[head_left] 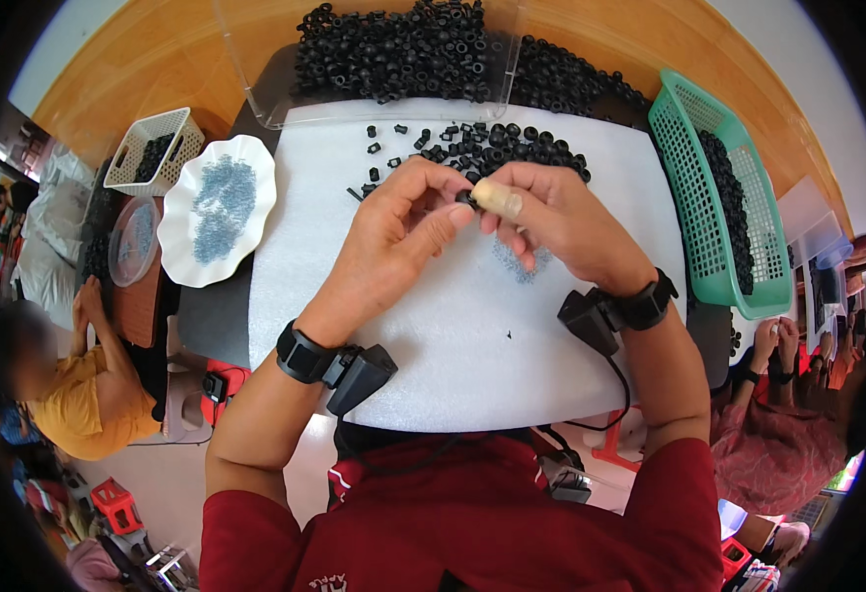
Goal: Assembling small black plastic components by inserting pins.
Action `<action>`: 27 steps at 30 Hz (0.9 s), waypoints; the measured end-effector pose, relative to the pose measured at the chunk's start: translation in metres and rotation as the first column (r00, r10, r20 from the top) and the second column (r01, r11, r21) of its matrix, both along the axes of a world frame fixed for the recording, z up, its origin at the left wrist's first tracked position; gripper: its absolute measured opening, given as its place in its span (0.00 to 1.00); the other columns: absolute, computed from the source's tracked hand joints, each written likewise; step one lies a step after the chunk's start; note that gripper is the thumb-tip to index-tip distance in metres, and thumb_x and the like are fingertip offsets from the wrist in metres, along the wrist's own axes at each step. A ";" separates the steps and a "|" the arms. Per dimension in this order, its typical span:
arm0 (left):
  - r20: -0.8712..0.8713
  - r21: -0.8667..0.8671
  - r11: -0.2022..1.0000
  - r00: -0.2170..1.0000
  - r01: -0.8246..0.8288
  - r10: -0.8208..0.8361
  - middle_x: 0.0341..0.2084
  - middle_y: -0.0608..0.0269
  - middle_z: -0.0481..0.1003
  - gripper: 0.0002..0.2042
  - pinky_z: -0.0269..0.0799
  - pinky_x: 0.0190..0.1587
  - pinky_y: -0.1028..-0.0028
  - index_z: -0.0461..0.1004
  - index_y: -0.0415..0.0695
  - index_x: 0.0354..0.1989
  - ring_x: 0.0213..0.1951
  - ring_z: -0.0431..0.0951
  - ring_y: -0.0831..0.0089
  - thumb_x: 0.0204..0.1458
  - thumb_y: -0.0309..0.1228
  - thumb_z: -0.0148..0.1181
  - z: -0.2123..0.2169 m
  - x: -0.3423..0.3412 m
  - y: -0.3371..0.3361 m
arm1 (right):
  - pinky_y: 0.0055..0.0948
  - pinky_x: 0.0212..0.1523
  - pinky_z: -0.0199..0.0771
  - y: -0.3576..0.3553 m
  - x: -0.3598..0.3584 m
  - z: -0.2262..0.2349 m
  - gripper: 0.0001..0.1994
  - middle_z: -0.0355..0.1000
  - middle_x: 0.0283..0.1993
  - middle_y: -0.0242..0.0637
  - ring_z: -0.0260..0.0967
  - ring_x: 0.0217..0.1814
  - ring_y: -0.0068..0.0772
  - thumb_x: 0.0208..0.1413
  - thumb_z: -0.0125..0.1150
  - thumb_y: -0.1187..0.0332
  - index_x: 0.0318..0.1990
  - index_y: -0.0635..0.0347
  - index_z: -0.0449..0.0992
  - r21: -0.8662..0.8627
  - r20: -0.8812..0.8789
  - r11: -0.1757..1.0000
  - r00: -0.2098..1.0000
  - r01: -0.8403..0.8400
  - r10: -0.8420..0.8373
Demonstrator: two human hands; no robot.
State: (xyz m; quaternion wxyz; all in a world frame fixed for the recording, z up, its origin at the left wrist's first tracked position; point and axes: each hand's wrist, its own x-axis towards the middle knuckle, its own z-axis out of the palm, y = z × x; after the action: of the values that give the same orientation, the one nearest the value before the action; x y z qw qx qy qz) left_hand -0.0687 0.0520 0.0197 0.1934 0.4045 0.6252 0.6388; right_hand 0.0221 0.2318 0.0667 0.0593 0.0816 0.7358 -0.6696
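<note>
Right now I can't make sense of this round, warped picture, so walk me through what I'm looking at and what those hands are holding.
There is no machine here: a person works with two bare hands. The single picture comes from a wide camera worn on the person's head, looking down, which bends the edges. The left hand and right hand meet over a white foam mat, pinching a small black part between their fingers. Each wrist carries a black strapped device. More small black parts lie loose on the mat, with a heap in a clear bin. A green basket stands on the right, and a white scalloped plate of tiny bluish rings on the left.
</note>
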 end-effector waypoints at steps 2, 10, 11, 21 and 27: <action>0.188 0.048 0.998 0.982 -0.036 0.026 0.33 0.66 0.72 0.09 0.67 0.32 0.82 0.70 0.41 0.45 0.32 0.71 0.82 0.59 0.30 0.56 0.004 0.000 -0.001 | 0.14 0.21 0.63 0.008 0.000 -0.001 0.12 0.70 0.27 0.27 0.62 0.23 0.12 0.60 0.58 0.61 0.39 0.64 0.75 0.130 -0.077 0.989 0.995 0.070 -0.061; 0.272 0.100 0.967 0.941 -0.235 0.200 0.35 0.63 0.75 0.10 0.67 0.32 0.81 0.69 0.41 0.45 0.32 0.74 0.78 0.61 0.33 0.54 0.005 -0.015 -0.004 | 0.23 0.28 0.66 0.029 0.001 -0.008 0.05 0.72 0.26 0.34 0.66 0.25 0.23 0.53 0.61 0.73 0.34 0.67 0.77 0.633 -0.206 0.766 0.978 0.110 0.029; 0.258 0.101 0.964 0.942 -0.248 0.215 0.35 0.62 0.75 0.10 0.67 0.32 0.81 0.69 0.41 0.45 0.32 0.74 0.79 0.60 0.33 0.54 0.005 -0.015 -0.005 | 0.25 0.29 0.67 0.028 0.001 -0.010 0.05 0.72 0.26 0.37 0.67 0.25 0.27 0.52 0.61 0.73 0.34 0.66 0.77 0.678 -0.212 0.731 0.973 0.077 0.094; 0.268 0.203 0.908 0.913 -0.367 0.309 0.36 0.61 0.75 0.11 0.67 0.32 0.80 0.70 0.40 0.45 0.32 0.74 0.80 0.60 0.33 0.56 0.011 -0.020 -0.012 | 0.32 0.35 0.73 0.010 -0.007 -0.037 0.06 0.70 0.34 0.39 0.72 0.35 0.38 0.50 0.61 0.73 0.36 0.59 0.81 0.791 -0.468 0.551 0.842 0.265 0.268; 0.269 0.189 0.921 0.920 -0.340 0.284 0.35 0.62 0.76 0.11 0.67 0.32 0.80 0.70 0.40 0.46 0.32 0.74 0.80 0.60 0.33 0.56 0.011 -0.017 -0.011 | 0.33 0.36 0.73 0.002 -0.008 -0.032 0.07 0.67 0.35 0.39 0.71 0.35 0.40 0.49 0.62 0.72 0.37 0.56 0.81 0.890 -0.354 0.396 0.888 0.224 0.294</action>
State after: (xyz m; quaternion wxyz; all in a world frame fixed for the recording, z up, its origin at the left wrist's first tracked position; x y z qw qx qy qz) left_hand -0.0860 0.0409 0.0305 0.1130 0.2396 0.5755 0.7737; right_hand 0.0142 0.2340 0.0345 -0.1562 -0.0761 0.9732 -0.1508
